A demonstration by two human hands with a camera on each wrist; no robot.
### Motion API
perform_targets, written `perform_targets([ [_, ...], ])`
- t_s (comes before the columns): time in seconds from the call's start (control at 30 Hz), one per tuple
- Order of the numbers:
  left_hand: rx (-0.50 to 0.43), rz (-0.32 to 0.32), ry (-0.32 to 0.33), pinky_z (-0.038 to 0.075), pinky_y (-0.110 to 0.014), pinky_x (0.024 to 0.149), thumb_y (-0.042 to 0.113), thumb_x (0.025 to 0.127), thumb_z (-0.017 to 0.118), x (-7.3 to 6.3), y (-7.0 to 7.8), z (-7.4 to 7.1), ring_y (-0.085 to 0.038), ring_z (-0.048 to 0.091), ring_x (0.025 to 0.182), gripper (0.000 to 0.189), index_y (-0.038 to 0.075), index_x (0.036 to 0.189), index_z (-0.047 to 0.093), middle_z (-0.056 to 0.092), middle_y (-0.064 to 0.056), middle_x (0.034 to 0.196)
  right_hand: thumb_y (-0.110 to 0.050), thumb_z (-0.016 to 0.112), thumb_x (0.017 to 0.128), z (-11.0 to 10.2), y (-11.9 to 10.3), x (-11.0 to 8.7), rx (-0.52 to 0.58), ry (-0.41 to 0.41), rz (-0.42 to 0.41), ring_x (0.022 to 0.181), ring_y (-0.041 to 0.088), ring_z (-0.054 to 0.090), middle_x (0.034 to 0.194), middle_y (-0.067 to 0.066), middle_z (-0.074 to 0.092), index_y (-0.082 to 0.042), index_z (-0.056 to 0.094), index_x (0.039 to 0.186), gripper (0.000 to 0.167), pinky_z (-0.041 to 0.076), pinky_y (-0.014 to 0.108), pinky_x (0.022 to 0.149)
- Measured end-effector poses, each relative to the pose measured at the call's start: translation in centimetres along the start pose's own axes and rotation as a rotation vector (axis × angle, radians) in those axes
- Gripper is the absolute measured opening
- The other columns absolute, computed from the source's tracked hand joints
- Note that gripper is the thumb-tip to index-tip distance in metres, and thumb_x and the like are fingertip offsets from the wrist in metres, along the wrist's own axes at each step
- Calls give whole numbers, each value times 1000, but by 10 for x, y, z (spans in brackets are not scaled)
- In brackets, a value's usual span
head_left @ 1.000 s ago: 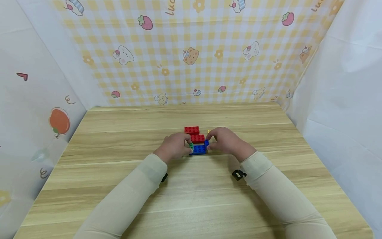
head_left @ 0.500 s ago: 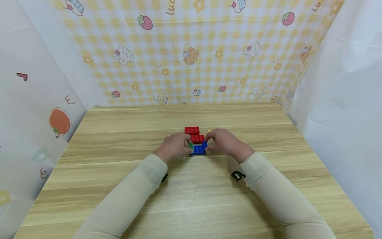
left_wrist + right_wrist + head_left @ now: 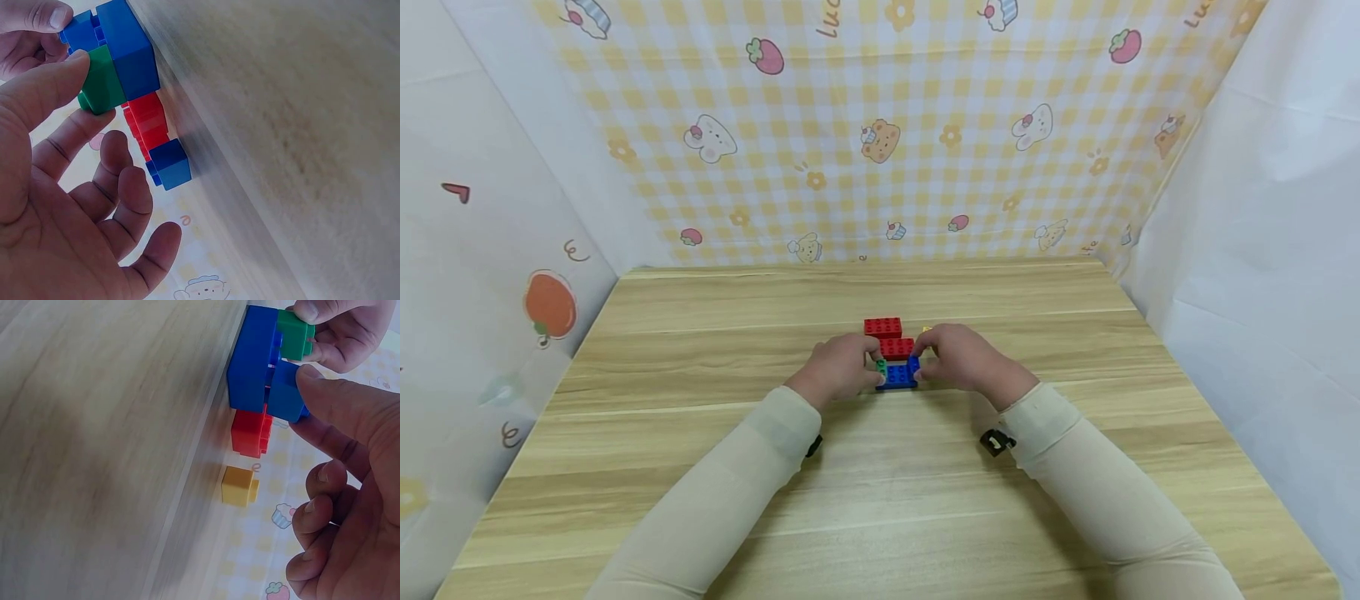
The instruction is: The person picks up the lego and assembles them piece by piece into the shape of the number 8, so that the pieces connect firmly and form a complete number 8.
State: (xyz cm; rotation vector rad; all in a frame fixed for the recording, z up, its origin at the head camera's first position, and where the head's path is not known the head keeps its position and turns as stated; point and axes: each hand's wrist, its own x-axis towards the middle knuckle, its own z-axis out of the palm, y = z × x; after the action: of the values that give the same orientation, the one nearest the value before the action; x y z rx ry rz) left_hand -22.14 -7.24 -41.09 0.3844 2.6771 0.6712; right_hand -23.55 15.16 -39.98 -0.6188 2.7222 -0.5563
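Observation:
A long blue building brick [image 3: 897, 377] lies on the table between the two hands, studs up. At its left end my left hand [image 3: 841, 368] pinches a small green brick [image 3: 103, 81] between thumb and index finger. The green brick sits on the long brick's studs. My right hand [image 3: 966, 358] pinches a small blue brick [image 3: 286, 390] by thumb and index finger over the right end. Its underside is right at the long brick's studs, slightly tilted in the right wrist view. Both hands' other fingers are loosely curled.
Just behind are two red bricks, one nearer [image 3: 897, 347] and one farther [image 3: 882, 327]. A yellow brick [image 3: 237, 486] stands behind the right hand. Another small blue brick [image 3: 172, 164] stands beyond the reds in the left wrist view. A checked cloth [image 3: 880, 192] hangs behind the table.
My right hand has moved slightly left and down, bringing the small blue brick from beside the long brick's right end onto its top. The left hand and green brick stay put.

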Motion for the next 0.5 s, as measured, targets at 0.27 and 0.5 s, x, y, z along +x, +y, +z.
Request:
perform_targets([
  [0.27,15,0,2,39,-49,97,31,95,79,0,0,-1,-21,61,80,19,19,104,68,66,2,89,-25,83,93,2,0,2,-8,2,-8,92,23,60,107,4,72,-10,76,119,31,54,41,88],
  [0.5,22,-6,-3,40,-50,97,32,96,79,0,0,1,-23,61,83,19,20,105,68,67,2,90,-22,81,94,6,3,3,22,0,-15,83,22,56,94,2,67,-11,75,113,23,50,36,78],
])
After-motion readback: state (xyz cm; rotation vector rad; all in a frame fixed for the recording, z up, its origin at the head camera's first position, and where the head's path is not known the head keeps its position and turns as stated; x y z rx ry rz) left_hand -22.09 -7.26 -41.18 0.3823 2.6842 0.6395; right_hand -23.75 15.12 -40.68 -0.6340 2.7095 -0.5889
